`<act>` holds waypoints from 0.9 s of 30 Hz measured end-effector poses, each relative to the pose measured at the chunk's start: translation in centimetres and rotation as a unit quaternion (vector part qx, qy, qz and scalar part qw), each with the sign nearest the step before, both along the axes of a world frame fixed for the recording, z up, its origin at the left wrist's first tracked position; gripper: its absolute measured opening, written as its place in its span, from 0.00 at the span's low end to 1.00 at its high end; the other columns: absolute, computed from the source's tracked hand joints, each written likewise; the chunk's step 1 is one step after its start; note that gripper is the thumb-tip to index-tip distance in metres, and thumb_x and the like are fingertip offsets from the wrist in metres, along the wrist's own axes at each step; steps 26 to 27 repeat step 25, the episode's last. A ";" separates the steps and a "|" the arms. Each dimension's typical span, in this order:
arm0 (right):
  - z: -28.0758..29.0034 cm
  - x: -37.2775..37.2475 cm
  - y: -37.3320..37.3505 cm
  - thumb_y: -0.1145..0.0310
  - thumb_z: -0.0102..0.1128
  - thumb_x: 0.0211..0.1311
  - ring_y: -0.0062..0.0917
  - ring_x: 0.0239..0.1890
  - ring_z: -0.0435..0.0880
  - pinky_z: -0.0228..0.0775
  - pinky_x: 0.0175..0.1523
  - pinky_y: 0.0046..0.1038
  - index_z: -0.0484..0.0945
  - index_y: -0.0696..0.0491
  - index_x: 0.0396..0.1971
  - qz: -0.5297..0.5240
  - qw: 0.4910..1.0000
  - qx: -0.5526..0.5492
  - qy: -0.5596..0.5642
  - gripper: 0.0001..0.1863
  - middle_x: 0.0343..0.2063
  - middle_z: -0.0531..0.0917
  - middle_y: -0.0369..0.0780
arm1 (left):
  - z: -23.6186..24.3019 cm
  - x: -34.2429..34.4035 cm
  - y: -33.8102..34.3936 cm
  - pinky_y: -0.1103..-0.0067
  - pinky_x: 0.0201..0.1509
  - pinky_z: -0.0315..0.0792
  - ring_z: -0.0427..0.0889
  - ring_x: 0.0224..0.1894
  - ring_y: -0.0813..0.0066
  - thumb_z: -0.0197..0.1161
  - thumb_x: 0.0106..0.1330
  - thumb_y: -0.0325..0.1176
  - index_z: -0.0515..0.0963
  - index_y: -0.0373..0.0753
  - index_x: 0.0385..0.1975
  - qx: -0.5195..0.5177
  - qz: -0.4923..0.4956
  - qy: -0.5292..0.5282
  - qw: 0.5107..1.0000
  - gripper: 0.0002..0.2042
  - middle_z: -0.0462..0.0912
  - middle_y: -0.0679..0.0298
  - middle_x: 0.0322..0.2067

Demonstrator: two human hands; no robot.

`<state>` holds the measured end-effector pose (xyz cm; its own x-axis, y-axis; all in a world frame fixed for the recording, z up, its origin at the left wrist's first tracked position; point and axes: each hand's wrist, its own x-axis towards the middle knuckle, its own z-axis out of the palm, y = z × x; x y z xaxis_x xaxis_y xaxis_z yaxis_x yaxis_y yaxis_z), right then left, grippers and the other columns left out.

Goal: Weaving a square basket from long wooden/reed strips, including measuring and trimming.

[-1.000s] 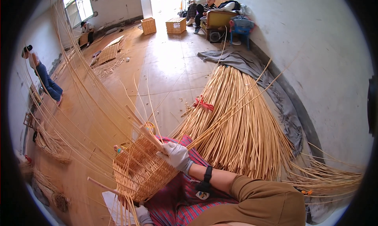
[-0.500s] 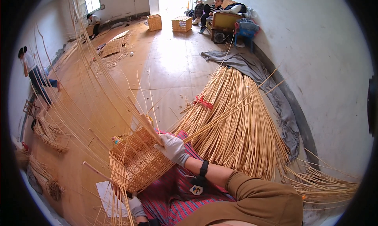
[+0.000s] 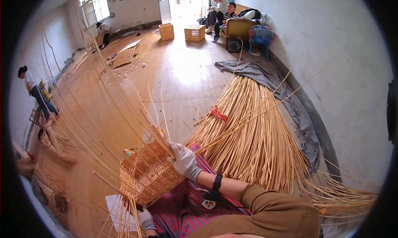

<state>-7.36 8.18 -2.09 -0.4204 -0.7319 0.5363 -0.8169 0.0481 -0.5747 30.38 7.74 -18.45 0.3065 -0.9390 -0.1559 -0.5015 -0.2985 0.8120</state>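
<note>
A half-woven wicker basket (image 3: 151, 171) lies tilted in my lap, with long loose willow rods (image 3: 103, 84) fanning up and left from it. My right hand (image 3: 185, 160), in a pale glove, is closed round its right edge beside a thick corner stake (image 3: 157, 135). My left hand (image 3: 145, 218), also gloved, is closed at the basket's lower near corner, among rods that hang down there. Its fingertips are partly hidden by the basket and rods. A second thick stake (image 3: 108, 183) sticks out to the left. A striped red and blue apron (image 3: 182, 209) covers my lap.
A big fan of peeled rods (image 3: 253, 134), tied with a red strip (image 3: 217, 114), lies at the right by a grey cloth (image 3: 290, 105). Smaller rod bundles (image 3: 56, 144) lie left. Two finished baskets (image 3: 195, 33) stand far off. Several people are in the room, one (image 3: 37, 93) at left.
My view has shifted slightly, so the scene sits a little lower and farther right. Both hands stay at the same spots on the basket. The person at left has bent forward.
</note>
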 end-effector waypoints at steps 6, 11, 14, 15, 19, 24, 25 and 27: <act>-0.2 5.2 0.1 0.66 0.65 0.61 0.41 0.55 0.81 0.74 0.59 0.42 0.78 0.49 0.59 0.245 0.968 0.007 0.056 0.25 0.53 0.81 0.45 | 2.6 -1.5 0.8 0.76 0.14 0.62 0.67 0.13 0.77 0.72 0.68 0.34 0.60 0.38 0.74 -0.063 -0.021 0.030 0.997 0.37 0.84 0.54 0.36; -2.1 14.9 -1.7 0.65 0.63 0.56 0.38 0.53 0.78 0.74 0.55 0.39 0.82 0.49 0.46 0.446 0.890 0.022 0.090 0.16 0.47 0.79 0.41 | 8.5 -3.9 2.4 0.78 0.17 0.67 0.74 0.20 0.76 0.71 0.67 0.27 0.69 0.34 0.68 0.059 0.047 0.116 0.990 0.29 0.84 0.56 0.43; -3.3 18.2 -2.6 0.62 0.66 0.55 0.36 0.52 0.78 0.74 0.53 0.38 0.84 0.48 0.44 0.403 0.891 0.139 0.154 0.16 0.47 0.79 0.40 | 8.8 -3.8 2.2 0.76 0.16 0.66 0.72 0.16 0.75 0.72 0.67 0.32 0.69 0.36 0.67 0.059 0.022 0.079 0.995 0.29 0.82 0.60 0.32; -3.7 18.6 -2.6 0.60 0.68 0.53 0.34 0.52 0.79 0.74 0.52 0.36 0.85 0.46 0.41 0.386 0.895 0.130 0.183 0.15 0.46 0.81 0.38 | 8.5 -3.6 1.8 0.76 0.14 0.64 0.71 0.14 0.75 0.73 0.67 0.38 0.67 0.38 0.67 0.085 0.031 0.085 0.992 0.31 0.79 0.62 0.24; -4.0 19.1 -3.0 0.64 0.58 0.59 0.35 0.44 0.82 0.75 0.49 0.36 0.84 0.48 0.32 0.383 0.893 0.134 0.194 0.07 0.35 0.82 0.37 | 7.7 -3.4 1.9 0.76 0.16 0.66 0.72 0.15 0.74 0.72 0.67 0.36 0.72 0.36 0.63 0.040 0.018 0.107 0.993 0.26 0.82 0.60 0.29; -4.1 19.8 -4.3 0.56 0.79 0.42 0.35 0.53 0.82 0.74 0.54 0.40 0.87 0.48 0.39 0.411 0.871 0.197 0.182 0.22 0.43 0.84 0.36 | 10.5 -4.5 2.8 0.77 0.18 0.69 0.76 0.18 0.73 0.71 0.67 0.35 0.73 0.35 0.63 0.092 0.055 0.097 0.990 0.26 0.86 0.56 0.39; -4.3 19.4 -4.5 0.56 0.80 0.41 0.36 0.53 0.82 0.74 0.54 0.42 0.87 0.48 0.40 0.418 0.869 0.197 0.177 0.23 0.43 0.85 0.36 | 11.2 -4.9 2.8 0.77 0.18 0.69 0.76 0.18 0.73 0.71 0.67 0.35 0.73 0.35 0.63 0.089 0.057 0.101 0.989 0.26 0.86 0.56 0.39; -4.3 19.4 -4.5 0.56 0.80 0.41 0.36 0.53 0.82 0.74 0.54 0.42 0.87 0.48 0.40 0.418 0.869 0.197 0.177 0.23 0.43 0.85 0.36 | 11.2 -4.9 2.8 0.77 0.18 0.69 0.76 0.18 0.73 0.71 0.67 0.35 0.73 0.35 0.63 0.089 0.057 0.101 0.989 0.26 0.86 0.56 0.39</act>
